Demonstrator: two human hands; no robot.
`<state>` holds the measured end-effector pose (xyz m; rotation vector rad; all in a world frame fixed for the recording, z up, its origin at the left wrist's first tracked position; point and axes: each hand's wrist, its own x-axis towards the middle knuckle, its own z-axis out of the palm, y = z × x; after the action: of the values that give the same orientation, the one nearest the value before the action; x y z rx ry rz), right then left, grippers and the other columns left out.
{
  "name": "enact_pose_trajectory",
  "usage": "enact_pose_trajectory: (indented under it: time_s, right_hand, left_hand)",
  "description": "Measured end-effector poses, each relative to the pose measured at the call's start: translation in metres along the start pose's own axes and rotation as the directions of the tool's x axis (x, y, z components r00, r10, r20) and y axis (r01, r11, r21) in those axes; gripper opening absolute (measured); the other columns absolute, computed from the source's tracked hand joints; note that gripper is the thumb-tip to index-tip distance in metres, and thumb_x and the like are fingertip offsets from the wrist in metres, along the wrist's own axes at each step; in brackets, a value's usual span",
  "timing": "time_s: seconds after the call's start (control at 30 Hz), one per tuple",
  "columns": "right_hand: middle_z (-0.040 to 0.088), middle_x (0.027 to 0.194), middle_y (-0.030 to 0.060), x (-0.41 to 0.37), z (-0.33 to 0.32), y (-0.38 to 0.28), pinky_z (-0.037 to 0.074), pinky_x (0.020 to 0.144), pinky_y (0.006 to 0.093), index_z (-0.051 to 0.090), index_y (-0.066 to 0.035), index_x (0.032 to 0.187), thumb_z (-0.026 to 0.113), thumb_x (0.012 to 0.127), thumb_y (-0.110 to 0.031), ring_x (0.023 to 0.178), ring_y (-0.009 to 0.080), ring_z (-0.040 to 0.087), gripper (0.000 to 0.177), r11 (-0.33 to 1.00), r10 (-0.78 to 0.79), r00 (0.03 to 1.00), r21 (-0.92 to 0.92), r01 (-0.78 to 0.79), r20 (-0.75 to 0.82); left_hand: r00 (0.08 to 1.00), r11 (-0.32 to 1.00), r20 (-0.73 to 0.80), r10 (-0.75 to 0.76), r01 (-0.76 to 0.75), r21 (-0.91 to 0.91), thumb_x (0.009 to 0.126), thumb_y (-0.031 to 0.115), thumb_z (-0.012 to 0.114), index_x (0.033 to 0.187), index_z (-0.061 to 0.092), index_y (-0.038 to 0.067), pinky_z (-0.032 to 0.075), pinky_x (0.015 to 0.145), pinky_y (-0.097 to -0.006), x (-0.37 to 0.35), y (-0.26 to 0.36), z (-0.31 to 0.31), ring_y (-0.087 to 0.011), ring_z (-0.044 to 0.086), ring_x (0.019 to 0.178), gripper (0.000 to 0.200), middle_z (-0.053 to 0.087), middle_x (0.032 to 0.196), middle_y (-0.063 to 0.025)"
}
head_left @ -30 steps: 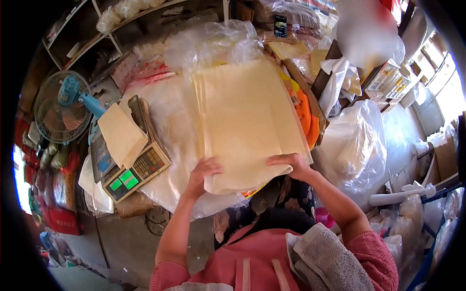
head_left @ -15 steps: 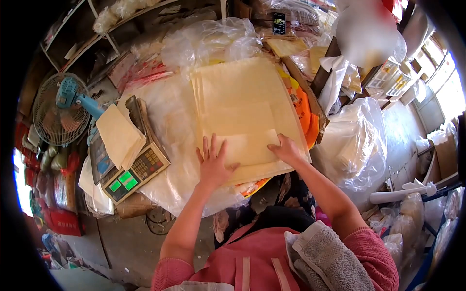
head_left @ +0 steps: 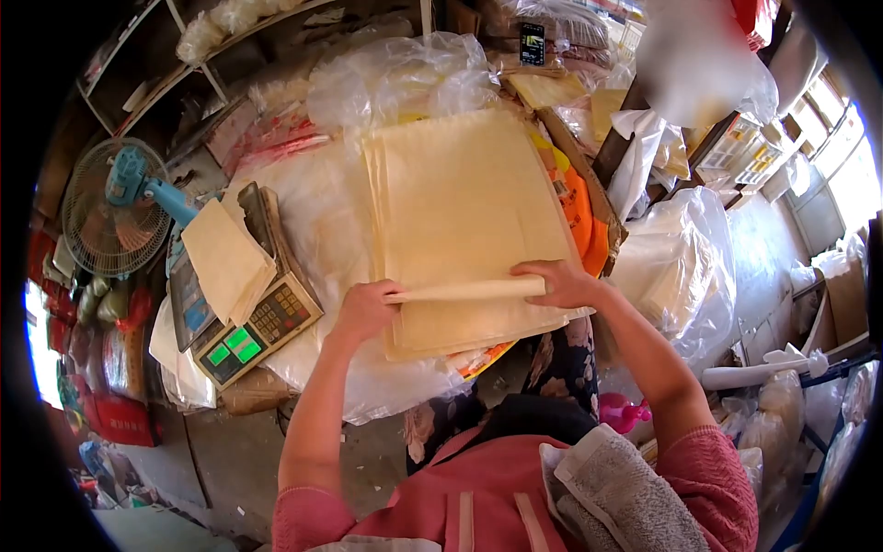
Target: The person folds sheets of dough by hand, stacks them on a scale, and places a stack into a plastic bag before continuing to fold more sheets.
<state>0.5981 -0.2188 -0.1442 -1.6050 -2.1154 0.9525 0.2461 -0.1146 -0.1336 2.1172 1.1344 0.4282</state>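
Pale yellow, paper-thin sheets lie in a broad stack (head_left: 460, 184) on the worktop, over a clear plastic sheet (head_left: 308, 221) that covers its surface. In the head view, the only one here, the near part of the top layer is wound into a slim rolled sheet (head_left: 464, 291) that lies across the stack close to its near edge, resting on it. The left hand (head_left: 363, 313) has its grip closed round the left end of the rolled sheet, fingers curled under. The right hand (head_left: 563, 283) has its grip curled over the right end, fingers on top and pressing it down onto the stack.

The step in hand looks like winding a sheet up from the near edge, with only a tight, narrow tube formed and most of the stack flat beyond it. Any further turn would, I judge, call for both ends to move evenly and lightly, since so thin a sheet may skew or tear.

To the left stands a weighing scale (head_left: 262, 327) with green displays, a folded bundle (head_left: 225, 262) on its pan, and beyond it a blue fan (head_left: 115, 207). Crumpled plastic bags (head_left: 395, 78) are piled behind the stack
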Motion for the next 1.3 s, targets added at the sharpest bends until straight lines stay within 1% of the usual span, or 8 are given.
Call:
enact_pose_trajectory:
  time_s: [0.2, 0.33, 0.47, 0.63, 0.83, 0.93, 1.07, 1.3]
  right_hand:
    - [0.064, 0.075, 0.0132, 0.021, 0.006, -0.010, 0.047, 0.067, 0.0352, 0.061, 0.000, 0.091, 0.053, 0.090, -0.037, 0.072, 0.0263, 0.063, 0.037, 0.876, 0.467, 0.831, 0.285, -0.388, -0.304]
    - [0.062, 0.069, 0.0144, 0.041, 0.019, -0.011, 0.047, 0.065, 0.0395, 0.059, 0.001, 0.081, 0.053, 0.090, -0.036, 0.071, 0.0308, 0.063, 0.038, 0.843, 0.536, 0.708, 0.240, -0.482, -0.460]
    - [0.062, 0.094, 0.0177, 0.048, 0.016, -0.012, 0.047, 0.072, 0.0431, 0.056, -0.003, 0.106, 0.054, 0.089, -0.036, 0.083, 0.0350, 0.061, 0.037, 0.816, 0.561, 0.698, 0.153, -0.558, -0.445]
    - [0.031, 0.144, 0.0174, 0.064, 0.027, -0.020, 0.033, 0.102, 0.0485, 0.033, -0.012, 0.140, 0.051, 0.091, -0.033, 0.127, 0.0380, 0.036, 0.057, 0.865, -0.086, 0.771, -0.432, -0.256, -0.631]
    - [0.024, 0.148, 0.0135, 0.077, 0.065, 0.001, 0.019, 0.110, 0.0487, 0.037, -0.012, 0.139, 0.054, 0.090, -0.028, 0.137, 0.0334, 0.020, 0.054, 0.798, 0.051, 0.856, -0.494, -0.344, -0.514]
    - [0.046, 0.134, 0.0157, 0.064, 0.044, -0.004, 0.033, 0.102, 0.0483, 0.043, -0.011, 0.132, 0.056, 0.089, -0.030, 0.127, 0.0328, 0.040, 0.049, 0.933, 0.042, 0.668, -0.210, -0.292, -0.743]
    - [0.066, 0.096, 0.0137, 0.020, 0.029, -0.030, 0.052, 0.071, 0.0380, 0.048, -0.003, 0.120, 0.062, 0.087, -0.029, 0.087, 0.0277, 0.064, 0.045, 0.661, 0.705, 0.630, 0.624, -0.417, -0.326]
    - [0.066, 0.089, 0.0101, 0.029, 0.068, -0.059, 0.053, 0.064, 0.0281, 0.052, 0.002, 0.112, 0.065, 0.086, -0.017, 0.075, 0.0159, 0.065, 0.034, 0.272, 0.649, 0.751, 0.959, -0.078, -0.123]
  left_hand:
    - [0.944, 0.802, -0.253, -0.212, 0.021, -0.597, 0.073, 0.015, 0.072, 0.113, 0.058, 0.004, 0.051, 0.075, -0.0344, 0.046, -0.018, 0.012, -0.0303, 0.063, 0.089, 0.044, 0.064, 0.103, -0.0155]
    - [0.894, 0.938, -0.434, 0.111, 0.050, 0.342, 0.083, 0.035, 0.066, 0.131, 0.046, 0.011, 0.037, 0.100, -0.0458, 0.072, -0.020, 0.043, -0.0288, 0.043, 0.125, 0.057, 0.038, 0.142, -0.0128]
    - [0.989, 0.885, -0.145, -0.025, 0.089, 0.456, 0.087, 0.059, 0.045, 0.140, 0.038, 0.016, 0.003, 0.109, -0.0593, 0.074, 0.004, 0.067, -0.0241, 0.018, 0.141, 0.069, 0.027, 0.150, -0.0111]
    - [0.981, 0.851, -0.194, 0.026, 0.080, 0.519, 0.089, 0.057, 0.044, 0.141, 0.035, 0.016, 0.006, 0.108, -0.0605, 0.074, -0.014, 0.089, -0.0248, 0.021, 0.140, 0.067, 0.026, 0.150, -0.0104]
    - [0.977, 0.799, -0.142, 0.160, -0.044, 0.599, 0.089, 0.053, 0.045, 0.141, 0.034, 0.014, 0.008, 0.108, -0.0617, 0.086, -0.025, 0.088, -0.0250, 0.024, 0.138, 0.066, 0.027, 0.149, -0.0099]
    - [0.991, 0.760, -0.029, 0.134, -0.083, 0.644, 0.087, 0.052, 0.049, 0.136, 0.040, 0.012, 0.012, 0.107, -0.0617, 0.089, -0.002, 0.065, -0.0243, 0.037, 0.129, 0.063, 0.040, 0.139, -0.0113]
    - [0.996, 0.775, 0.071, -0.051, -0.005, 0.632, 0.086, 0.053, 0.051, 0.131, 0.048, 0.013, 0.031, 0.101, -0.0541, 0.083, 0.018, 0.043, -0.0297, 0.054, 0.110, 0.061, 0.058, 0.116, -0.0128]
    - [0.904, 0.904, 0.418, -0.085, 0.247, -0.349, 0.082, 0.018, 0.066, 0.125, 0.054, 0.009, 0.049, 0.082, -0.0318, 0.048, -0.015, 0.059, -0.0185, 0.061, 0.097, 0.045, 0.064, 0.108, -0.0064]
